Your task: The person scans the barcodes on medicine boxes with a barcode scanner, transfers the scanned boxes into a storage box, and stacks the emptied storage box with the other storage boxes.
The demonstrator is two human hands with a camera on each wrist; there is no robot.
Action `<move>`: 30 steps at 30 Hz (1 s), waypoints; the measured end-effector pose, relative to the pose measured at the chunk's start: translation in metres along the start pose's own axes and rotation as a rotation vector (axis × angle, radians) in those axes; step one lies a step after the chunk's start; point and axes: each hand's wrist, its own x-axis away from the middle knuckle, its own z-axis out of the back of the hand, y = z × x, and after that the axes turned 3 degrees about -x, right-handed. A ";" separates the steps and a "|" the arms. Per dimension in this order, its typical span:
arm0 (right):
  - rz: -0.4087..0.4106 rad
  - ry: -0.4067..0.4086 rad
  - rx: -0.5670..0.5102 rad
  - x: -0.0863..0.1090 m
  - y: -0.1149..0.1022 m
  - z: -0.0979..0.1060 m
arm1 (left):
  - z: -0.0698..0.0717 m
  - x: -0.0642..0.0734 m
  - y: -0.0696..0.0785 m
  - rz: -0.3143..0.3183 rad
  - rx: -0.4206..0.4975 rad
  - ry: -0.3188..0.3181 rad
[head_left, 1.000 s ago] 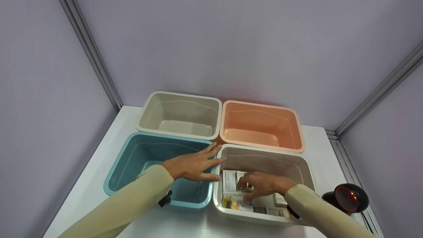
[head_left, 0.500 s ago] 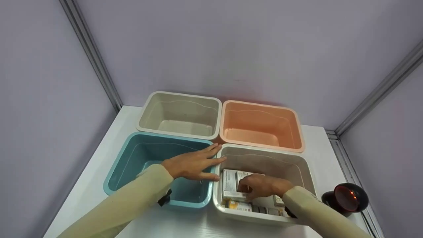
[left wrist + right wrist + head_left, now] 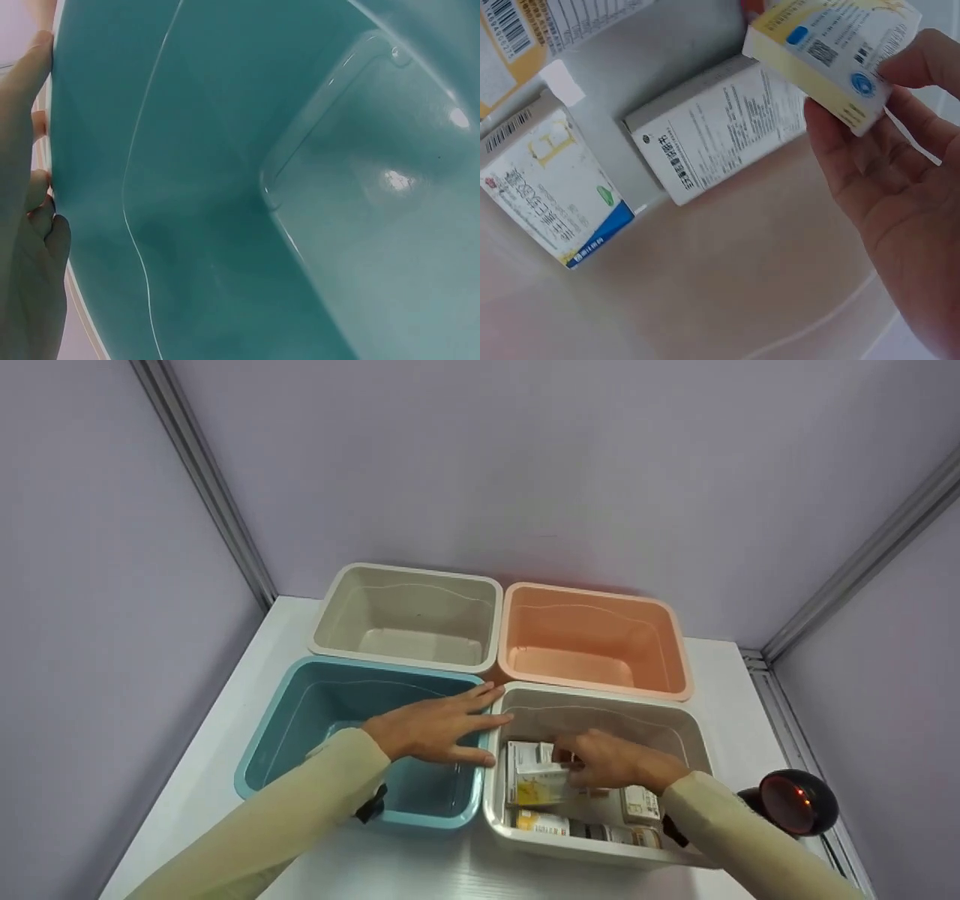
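Observation:
My right hand [image 3: 611, 761] is inside the white bin [image 3: 600, 692] and pinches a yellow-and-white medicine box [image 3: 832, 56] between thumb and fingers, tilted above the other contents. Below it in the right wrist view lies a white medicine box [image 3: 720, 131] covered in small print. Beside that is another white medicine box [image 3: 551, 184] with a blue corner and a green mark. My left hand [image 3: 439, 727] rests with spread fingers across the adjoining rims of the blue bin [image 3: 375, 664] and the white bin.
Behind stand a beige bin [image 3: 409, 661] and an orange bin [image 3: 592, 687]. Along the white bin's near wall lie an orange-and-white container [image 3: 544, 823] and other small items. A black device [image 3: 799, 802] with a red glow stands at the right. Walls enclose the white table [image 3: 720, 712].
The right hand has lifted the yellow-and-white medicine box from among the boxes and tilted it, uncovering a white box near the right sleeve. The left hand stays on the rims.

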 end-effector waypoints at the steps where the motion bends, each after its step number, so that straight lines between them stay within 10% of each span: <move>1: 0.000 0.022 -0.014 0.003 -0.001 0.004 | 0.000 0.000 0.000 -0.001 0.001 -0.002; 17: 0.162 0.408 0.009 0.048 0.000 0.047 | -0.001 0.002 -0.004 -0.011 -0.011 -0.012; 30: -0.002 0.802 -0.403 0.104 0.007 0.067 | 0.000 0.002 -0.005 0.009 0.021 -0.016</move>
